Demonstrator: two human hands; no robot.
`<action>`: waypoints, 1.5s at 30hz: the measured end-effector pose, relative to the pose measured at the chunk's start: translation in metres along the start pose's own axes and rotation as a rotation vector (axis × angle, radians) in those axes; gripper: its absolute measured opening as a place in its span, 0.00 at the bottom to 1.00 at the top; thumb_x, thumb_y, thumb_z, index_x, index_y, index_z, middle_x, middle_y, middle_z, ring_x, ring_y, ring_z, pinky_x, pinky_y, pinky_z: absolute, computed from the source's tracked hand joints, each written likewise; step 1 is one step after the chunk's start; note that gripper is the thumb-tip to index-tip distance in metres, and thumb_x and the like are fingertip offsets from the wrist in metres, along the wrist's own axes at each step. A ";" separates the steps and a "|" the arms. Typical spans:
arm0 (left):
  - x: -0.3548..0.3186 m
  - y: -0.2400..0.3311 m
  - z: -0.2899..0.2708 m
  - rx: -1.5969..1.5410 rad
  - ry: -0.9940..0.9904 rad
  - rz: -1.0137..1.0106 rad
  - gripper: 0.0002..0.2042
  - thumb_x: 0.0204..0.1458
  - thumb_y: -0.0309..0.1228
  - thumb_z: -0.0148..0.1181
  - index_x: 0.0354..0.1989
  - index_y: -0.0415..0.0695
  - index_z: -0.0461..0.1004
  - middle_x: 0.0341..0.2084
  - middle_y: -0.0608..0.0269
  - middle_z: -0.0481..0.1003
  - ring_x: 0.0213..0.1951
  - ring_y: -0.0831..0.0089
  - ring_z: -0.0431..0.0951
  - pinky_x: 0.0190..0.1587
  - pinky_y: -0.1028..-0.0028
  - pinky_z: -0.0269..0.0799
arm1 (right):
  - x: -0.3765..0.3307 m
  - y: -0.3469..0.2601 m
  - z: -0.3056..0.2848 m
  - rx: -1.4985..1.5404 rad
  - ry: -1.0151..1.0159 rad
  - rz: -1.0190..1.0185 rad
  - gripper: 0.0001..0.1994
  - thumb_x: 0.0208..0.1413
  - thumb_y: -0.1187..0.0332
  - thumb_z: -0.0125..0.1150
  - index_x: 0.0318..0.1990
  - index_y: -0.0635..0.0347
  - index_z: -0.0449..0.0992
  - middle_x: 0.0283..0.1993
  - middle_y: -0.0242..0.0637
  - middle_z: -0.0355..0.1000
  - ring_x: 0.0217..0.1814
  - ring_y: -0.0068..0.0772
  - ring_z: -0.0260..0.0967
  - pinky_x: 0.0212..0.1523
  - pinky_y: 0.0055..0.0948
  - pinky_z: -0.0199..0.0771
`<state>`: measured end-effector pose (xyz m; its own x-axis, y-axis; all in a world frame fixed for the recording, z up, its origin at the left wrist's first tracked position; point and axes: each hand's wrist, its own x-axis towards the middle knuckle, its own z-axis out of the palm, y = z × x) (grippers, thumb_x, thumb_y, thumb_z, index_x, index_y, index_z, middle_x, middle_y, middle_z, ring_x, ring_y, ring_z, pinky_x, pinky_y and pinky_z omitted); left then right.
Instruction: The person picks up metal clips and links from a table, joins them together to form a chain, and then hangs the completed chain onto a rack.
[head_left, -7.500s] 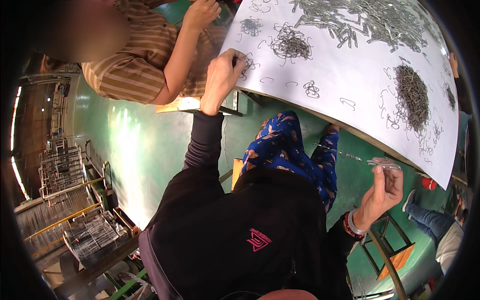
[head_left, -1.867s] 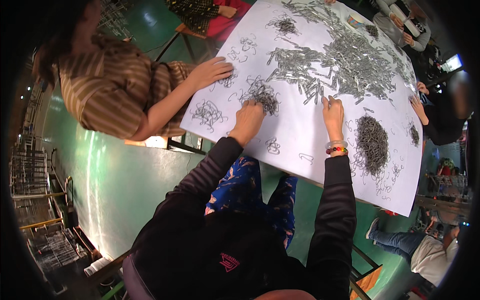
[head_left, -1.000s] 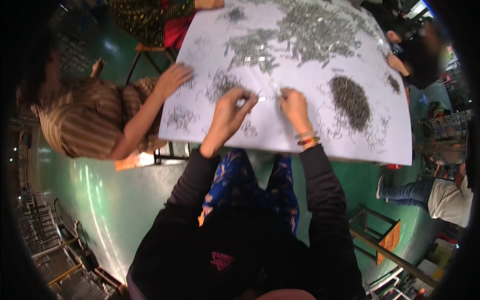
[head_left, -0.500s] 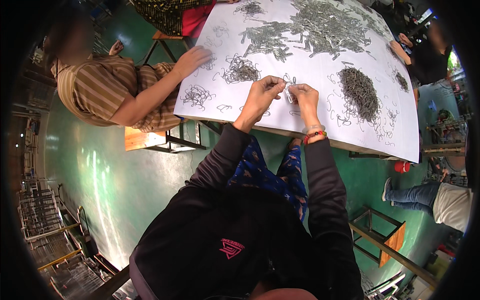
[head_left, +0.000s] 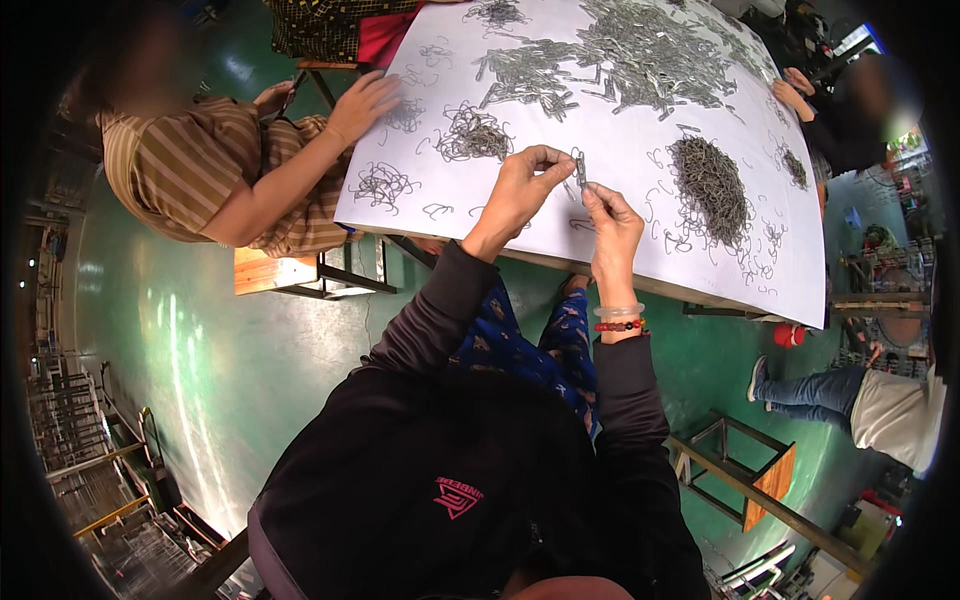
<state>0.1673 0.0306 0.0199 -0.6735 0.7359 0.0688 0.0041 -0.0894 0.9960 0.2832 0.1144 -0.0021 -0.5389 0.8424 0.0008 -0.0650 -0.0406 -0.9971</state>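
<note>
Above the near edge of the white-covered table (head_left: pixel 560 225), my left hand (head_left: pixel 520 195) and my right hand (head_left: pixel 614 228) meet at a narrow, shiny metal piece (head_left: pixel 581 170). The thumb and finger of my right hand pinch its lower end. My left hand is closed in a pinch at its upper side, where a thin bent wire seems to show; its exact form is too small to make out. A dense heap of bent wire hooks (head_left: pixel 708 185) lies to the right. A looser heap of wire hooks (head_left: pixel 474 138) sits left of my hands.
Farther back spreads a big pile of flat metal pieces (head_left: pixel 645 62). A small cluster of hooks (head_left: pixel 383 186) lies near the left corner. A person in a striped top (head_left: pixel 190 165) sits at left, one hand on the table. Another person (head_left: pixel 850 120) works at far right. A wooden-topped stool (head_left: pixel 770 487) stands behind at right.
My right hand has drawn down and toward me, turning more upright, and the metal piece now stands nearly vertical. My left hand stays almost in place. The striped-top person's hand has shifted slightly.
</note>
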 end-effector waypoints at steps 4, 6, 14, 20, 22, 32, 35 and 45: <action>-0.002 0.001 0.003 -0.119 0.022 -0.045 0.11 0.54 0.33 0.56 0.37 0.36 0.73 0.32 0.64 0.75 0.36 0.78 0.72 0.40 0.77 0.67 | -0.007 -0.003 0.002 -0.074 0.023 -0.159 0.07 0.49 0.72 0.64 0.36 0.64 0.79 0.28 0.24 0.68 0.28 0.14 0.61 0.26 0.16 0.63; -0.004 0.004 0.002 -0.178 -0.001 -0.053 0.11 0.54 0.33 0.56 0.37 0.37 0.73 0.34 0.63 0.75 0.38 0.77 0.72 0.41 0.76 0.67 | -0.008 -0.003 0.003 -0.173 0.036 -0.207 0.07 0.49 0.73 0.64 0.36 0.63 0.79 0.27 0.24 0.66 0.28 0.14 0.61 0.26 0.16 0.63; -0.006 0.012 0.003 -0.159 -0.055 -0.068 0.11 0.55 0.33 0.54 0.39 0.38 0.71 0.36 0.61 0.75 0.40 0.77 0.73 0.44 0.75 0.67 | -0.014 -0.011 0.006 -0.116 0.078 -0.201 0.07 0.49 0.73 0.63 0.36 0.64 0.79 0.26 0.25 0.65 0.27 0.14 0.61 0.27 0.16 0.63; -0.007 0.013 0.001 -0.269 0.028 -0.034 0.09 0.57 0.31 0.52 0.38 0.37 0.69 0.34 0.59 0.76 0.41 0.75 0.73 0.43 0.75 0.67 | -0.012 -0.007 0.005 -0.241 -0.021 -0.159 0.08 0.50 0.72 0.63 0.37 0.65 0.79 0.26 0.29 0.68 0.27 0.17 0.63 0.29 0.19 0.64; -0.006 0.015 -0.003 -0.271 0.047 -0.006 0.08 0.57 0.29 0.52 0.38 0.37 0.69 0.34 0.58 0.76 0.42 0.75 0.73 0.43 0.76 0.67 | -0.002 -0.003 0.002 -0.161 -0.054 -0.073 0.08 0.50 0.72 0.62 0.36 0.64 0.79 0.27 0.33 0.71 0.27 0.22 0.65 0.29 0.22 0.66; -0.028 0.022 -0.021 -0.175 -0.007 0.034 0.06 0.55 0.24 0.53 0.38 0.35 0.69 0.32 0.60 0.75 0.38 0.77 0.74 0.44 0.78 0.68 | 0.075 0.057 0.012 -1.006 -0.209 -0.356 0.05 0.40 0.78 0.60 0.28 0.68 0.77 0.29 0.53 0.72 0.26 0.54 0.70 0.33 0.40 0.72; -0.037 0.011 -0.023 -0.007 -0.069 0.014 0.06 0.55 0.26 0.54 0.38 0.36 0.69 0.31 0.62 0.76 0.37 0.79 0.74 0.42 0.79 0.69 | 0.060 0.022 0.015 -0.564 -0.321 0.029 0.08 0.41 0.80 0.61 0.33 0.68 0.75 0.27 0.47 0.75 0.23 0.43 0.72 0.26 0.31 0.72; -0.047 0.019 0.002 0.276 -0.126 0.245 0.06 0.53 0.26 0.55 0.34 0.36 0.70 0.29 0.56 0.78 0.36 0.67 0.79 0.41 0.71 0.71 | -0.005 -0.043 -0.007 0.205 -0.140 0.080 0.12 0.47 0.79 0.62 0.39 0.74 0.72 0.29 0.43 0.73 0.25 0.26 0.68 0.25 0.21 0.67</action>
<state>0.2007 -0.0041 0.0361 -0.5320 0.7934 0.2956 0.3639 -0.1010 0.9259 0.2945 0.1154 0.0400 -0.6589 0.7504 -0.0527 -0.1786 -0.2241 -0.9580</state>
